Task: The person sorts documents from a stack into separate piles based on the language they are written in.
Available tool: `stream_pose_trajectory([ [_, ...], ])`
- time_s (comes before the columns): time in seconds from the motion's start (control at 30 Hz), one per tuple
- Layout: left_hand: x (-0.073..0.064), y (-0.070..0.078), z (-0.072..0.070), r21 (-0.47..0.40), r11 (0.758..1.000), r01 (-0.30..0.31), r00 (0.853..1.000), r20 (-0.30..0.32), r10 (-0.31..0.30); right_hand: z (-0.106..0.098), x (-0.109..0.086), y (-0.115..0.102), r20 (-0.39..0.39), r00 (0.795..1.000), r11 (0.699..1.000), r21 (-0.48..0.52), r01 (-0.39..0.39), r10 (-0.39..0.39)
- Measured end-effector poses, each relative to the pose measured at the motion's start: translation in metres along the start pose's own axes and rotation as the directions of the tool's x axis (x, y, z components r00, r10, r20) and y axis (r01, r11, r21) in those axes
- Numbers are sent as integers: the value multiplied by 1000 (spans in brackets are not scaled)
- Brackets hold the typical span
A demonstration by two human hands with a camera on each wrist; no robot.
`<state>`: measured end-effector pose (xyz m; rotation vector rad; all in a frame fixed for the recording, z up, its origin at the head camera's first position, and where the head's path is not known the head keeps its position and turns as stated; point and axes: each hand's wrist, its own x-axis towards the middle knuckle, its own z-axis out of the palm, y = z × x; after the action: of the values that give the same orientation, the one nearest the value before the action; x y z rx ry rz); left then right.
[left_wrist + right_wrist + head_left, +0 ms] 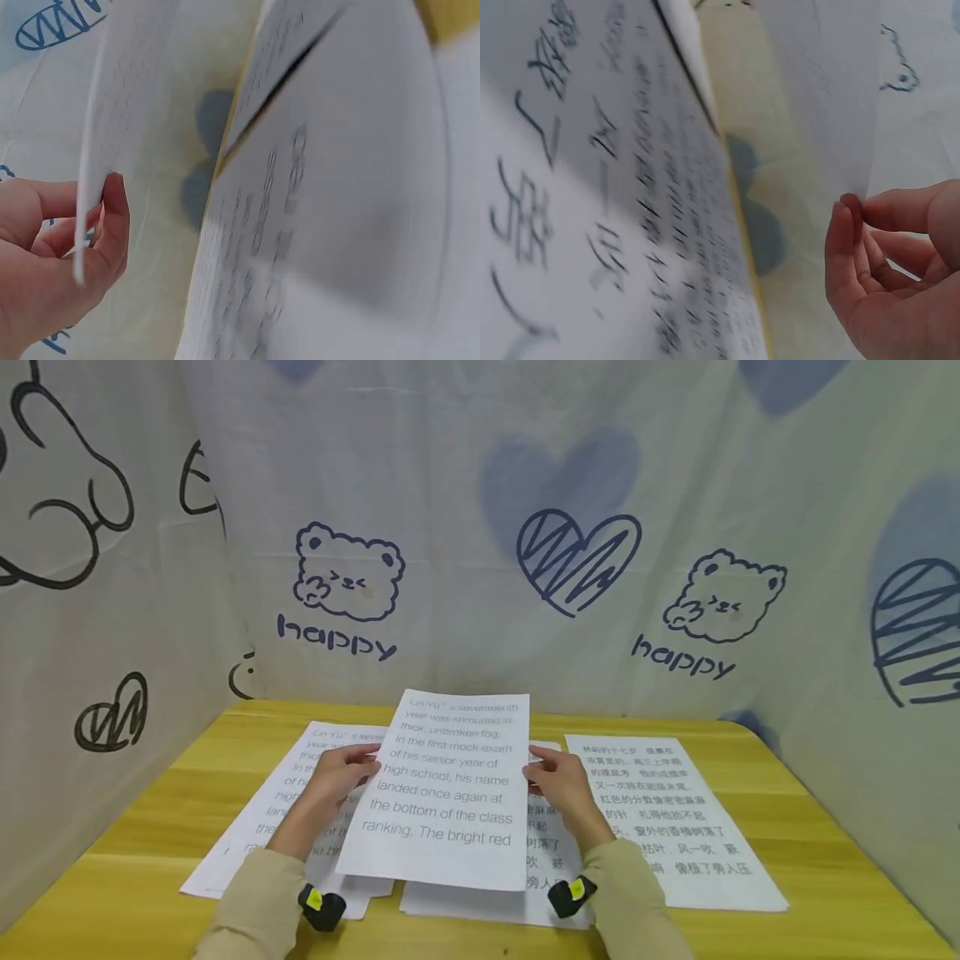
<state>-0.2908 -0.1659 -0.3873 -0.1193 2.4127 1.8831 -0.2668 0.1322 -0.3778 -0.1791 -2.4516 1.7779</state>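
Both hands hold up one printed sheet of paper [446,785] with large English text, raised above the table and facing the head camera. Its left edge is pinched between the thumb and fingers of my left hand [341,777]. On the opposite edge my right hand [558,781] pinches it the same way, as the right wrist view shows with the thumb and fingertips of the hand [900,262] meeting at the paper. Beneath it lies a middle stack with Chinese print [543,843], partly hidden by the raised sheet.
On the yellow wooden table [112,860], English-printed sheets [262,810] lie at the left, partly behind my left forearm. Chinese-printed sheets [682,818] lie at the right. A white curtain [450,627] with blue hearts and bear drawings hangs behind the table and along its sides.
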Motion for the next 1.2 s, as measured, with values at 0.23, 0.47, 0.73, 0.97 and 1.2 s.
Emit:
stream_pose_trajectory([
  [0.23, 4, -1, -41, 144, 989, -25, 1000, 7, 24, 43, 14, -1, 29, 1000, 1000, -27, 1, 0],
  [0.47, 7, -12, -77, 129, 991, 30, 999, -17, -28, 79, 14, -13, 75, 997, 1000, 22, -19, 17],
  [0.73, 4, -35, -120, 125, 989, 73, 997, -36, -69, 125, 12, -24, 117, 993, 998, 43, -38, 33],
  [0.97, 6, -43, -136, 119, 986, 114, 993, -49, -109, 148, 9, -31, 111, 993, 999, 23, -42, 39],
  [1.2, 9, -47, -138, 148, 982, 116, 993, -51, -110, 156, 10, -29, 121, 992, 1000, -23, -17, 20],
])
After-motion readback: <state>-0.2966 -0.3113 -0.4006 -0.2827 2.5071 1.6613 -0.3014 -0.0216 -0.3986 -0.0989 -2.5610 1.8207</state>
